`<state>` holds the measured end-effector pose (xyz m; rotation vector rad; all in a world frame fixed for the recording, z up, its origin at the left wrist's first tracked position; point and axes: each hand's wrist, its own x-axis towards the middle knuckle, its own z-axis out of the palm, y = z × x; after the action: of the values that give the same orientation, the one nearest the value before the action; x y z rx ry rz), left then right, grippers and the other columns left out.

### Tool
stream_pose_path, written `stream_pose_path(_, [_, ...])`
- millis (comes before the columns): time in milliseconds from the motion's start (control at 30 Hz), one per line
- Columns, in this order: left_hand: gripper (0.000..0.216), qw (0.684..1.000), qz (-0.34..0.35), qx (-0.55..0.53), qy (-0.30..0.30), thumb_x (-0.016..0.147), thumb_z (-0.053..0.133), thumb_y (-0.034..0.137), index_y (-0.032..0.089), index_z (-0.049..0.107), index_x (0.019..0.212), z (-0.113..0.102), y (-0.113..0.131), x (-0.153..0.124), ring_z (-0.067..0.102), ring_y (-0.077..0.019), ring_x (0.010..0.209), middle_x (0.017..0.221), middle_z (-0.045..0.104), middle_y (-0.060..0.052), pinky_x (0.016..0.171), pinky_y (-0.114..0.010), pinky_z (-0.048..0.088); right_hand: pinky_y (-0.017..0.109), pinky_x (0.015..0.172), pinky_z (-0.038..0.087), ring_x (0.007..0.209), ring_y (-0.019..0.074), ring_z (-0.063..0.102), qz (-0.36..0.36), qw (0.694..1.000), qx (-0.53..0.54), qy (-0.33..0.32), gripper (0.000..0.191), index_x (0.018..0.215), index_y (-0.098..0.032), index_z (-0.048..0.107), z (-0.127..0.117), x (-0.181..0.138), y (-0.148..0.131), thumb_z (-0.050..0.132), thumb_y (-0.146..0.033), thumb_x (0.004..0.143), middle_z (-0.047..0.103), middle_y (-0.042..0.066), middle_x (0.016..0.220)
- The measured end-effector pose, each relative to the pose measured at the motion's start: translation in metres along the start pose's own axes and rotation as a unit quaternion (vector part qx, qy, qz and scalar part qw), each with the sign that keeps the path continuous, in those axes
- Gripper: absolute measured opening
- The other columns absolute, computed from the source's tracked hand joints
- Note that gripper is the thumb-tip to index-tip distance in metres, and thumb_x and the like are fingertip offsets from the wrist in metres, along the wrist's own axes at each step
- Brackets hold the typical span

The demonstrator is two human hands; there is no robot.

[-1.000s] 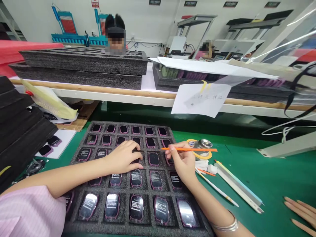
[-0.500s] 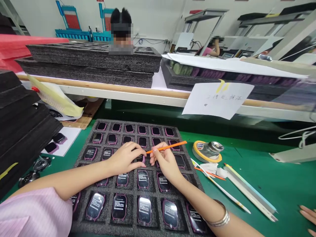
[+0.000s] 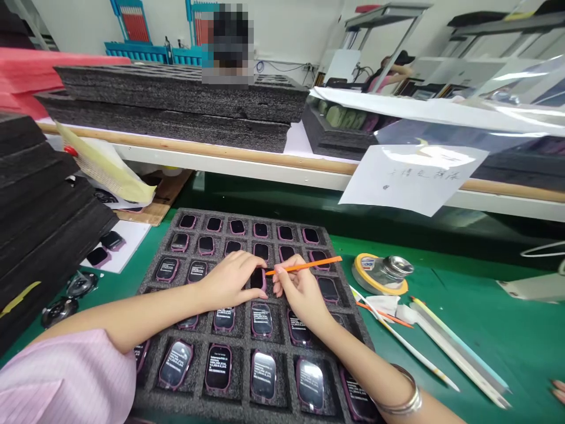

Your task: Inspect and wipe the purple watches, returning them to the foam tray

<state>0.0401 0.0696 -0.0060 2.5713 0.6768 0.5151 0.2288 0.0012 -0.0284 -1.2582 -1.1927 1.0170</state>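
Observation:
A dark grey foam tray [image 3: 241, 328] fills the middle of the bench, its compartments holding several smartwatch bodies with purple rims. Between thumb and fingers, my left hand [image 3: 236, 279] grips one smartwatch [image 3: 258, 279] by its edges, over the third row. Its screen is dark. My right hand [image 3: 302, 288] pinches an orange plastic stick [image 3: 311, 265], whose tip touches or nearly touches the right side of that watch. Nearer watches, such as the one in the front row [image 3: 263, 374], show lit white text. My forearms cover parts of the tray.
Right of the tray lie a yellow tape roll [image 3: 381, 288] with a metal-topped glass bottle [image 3: 395, 270], a white pen-like stick [image 3: 410, 341] and long strips [image 3: 463, 353]. Black foam stacks [image 3: 48, 194] stand left. A shelf [image 3: 247, 168] crosses behind; another person's fingers [image 3: 558, 388] show at right.
The view has shifted slightly, so things sit further right. The watch in my left hand shows more of its face, tilted up. The orange stick stays against its right side.

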Motion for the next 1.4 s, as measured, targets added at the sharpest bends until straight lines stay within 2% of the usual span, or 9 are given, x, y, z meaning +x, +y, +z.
stream_pose_path(100, [0.051,1.000,-0.020,0.017,0.011,0.083,0.075,0.052,0.017,0.060,0.115,-0.011,0.001,0.001,0.060,-0.0262,0.106,0.111,0.065,-0.010,0.094,-0.042,0.049,0.023,0.047,0.052,0.050,0.0106,0.061,-0.002,1.000,-0.009,0.005,0.044,0.086,-0.023,0.050,0.001,-0.001,0.000,0.063,-0.065,0.087,0.062,-0.003,0.068])
stream_pose_path(200, [0.035,0.997,-0.044,0.054,0.014,0.090,0.066,0.052,0.017,0.069,0.089,-0.025,-0.003,-0.004,0.057,-0.0272,0.100,0.098,0.063,-0.008,0.093,-0.046,0.046,0.024,0.048,0.053,0.051,0.0111,0.062,-0.001,1.000,-0.018,0.002,0.045,0.085,-0.022,0.052,-0.002,-0.002,-0.003,0.065,-0.065,0.085,0.061,-0.003,0.068])
stream_pose_path(267, [0.031,0.996,-0.042,0.073,-0.004,0.091,0.066,0.048,0.020,0.073,0.083,-0.033,-0.007,-0.012,0.056,-0.0266,0.096,0.093,0.061,-0.007,0.091,-0.046,0.045,0.024,0.048,0.054,0.052,0.0114,0.063,0.002,1.000,-0.019,-0.005,0.045,0.084,-0.022,0.053,-0.004,-0.001,-0.008,0.067,-0.064,0.084,0.062,-0.003,0.068])
stream_pose_path(367, [0.024,0.996,-0.027,0.085,-0.025,0.088,0.071,0.045,0.024,0.075,0.099,-0.040,-0.013,-0.028,0.056,-0.0265,0.101,0.103,0.061,-0.007,0.092,-0.044,0.045,0.025,0.050,0.055,0.052,0.0112,0.062,0.002,1.000,-0.010,-0.004,0.044,0.085,-0.022,0.053,-0.003,0.002,-0.018,0.067,-0.063,0.084,0.064,-0.002,0.069])
stream_pose_path(500, [0.033,0.996,-0.012,0.088,-0.020,0.089,0.070,0.045,0.025,0.069,0.115,-0.042,-0.019,-0.042,0.056,-0.0264,0.107,0.113,0.062,-0.008,0.094,-0.044,0.047,0.025,0.051,0.055,0.054,0.0114,0.062,0.006,1.000,0.018,-0.019,0.042,0.087,-0.022,0.054,0.018,0.010,-0.025,0.069,-0.062,0.084,0.067,0.000,0.071])
stream_pose_path(733, [0.026,0.997,0.017,0.073,-0.008,0.097,0.059,0.040,0.024,0.068,0.115,-0.037,-0.024,-0.050,0.058,-0.0252,0.109,0.114,0.063,-0.009,0.097,-0.043,0.047,0.025,0.047,0.052,0.049,0.0108,0.060,0.014,0.997,0.078,-0.023,0.046,0.088,-0.023,0.049,0.056,0.021,-0.005,0.063,-0.067,0.084,0.062,-0.004,0.069])
stream_pose_path(1033, [0.026,1.000,0.006,0.018,0.009,0.092,0.067,0.043,0.025,0.068,0.111,-0.035,-0.032,-0.051,0.060,-0.0247,0.109,0.112,0.066,-0.007,0.097,-0.042,0.048,0.024,0.049,0.048,0.051,0.0105,0.058,0.013,0.997,0.056,-0.047,0.042,0.085,-0.022,0.053,0.057,0.011,-0.004,0.064,-0.063,0.087,0.066,-0.002,0.069])
stream_pose_path(1200, [0.047,0.999,-0.029,-0.007,0.021,0.083,0.077,0.043,0.021,0.057,0.119,-0.035,-0.032,-0.050,0.062,-0.0254,0.106,0.113,0.067,-0.008,0.093,-0.042,0.052,0.024,0.049,0.047,0.051,0.0112,0.058,0.014,0.998,0.043,-0.045,0.042,0.086,-0.023,0.052,0.058,0.011,-0.002,0.063,-0.063,0.088,0.066,-0.001,0.069])
stream_pose_path(1400, [0.049,0.998,-0.041,-0.018,0.036,0.082,0.078,0.044,0.023,0.055,0.120,-0.034,-0.032,-0.050,0.061,-0.0259,0.107,0.114,0.066,-0.007,0.094,-0.044,0.051,0.024,0.049,0.048,0.052,0.0118,0.059,0.009,0.998,0.032,-0.052,0.041,0.085,-0.023,0.052,0.058,0.012,-0.005,0.064,-0.063,0.087,0.064,-0.002,0.067])
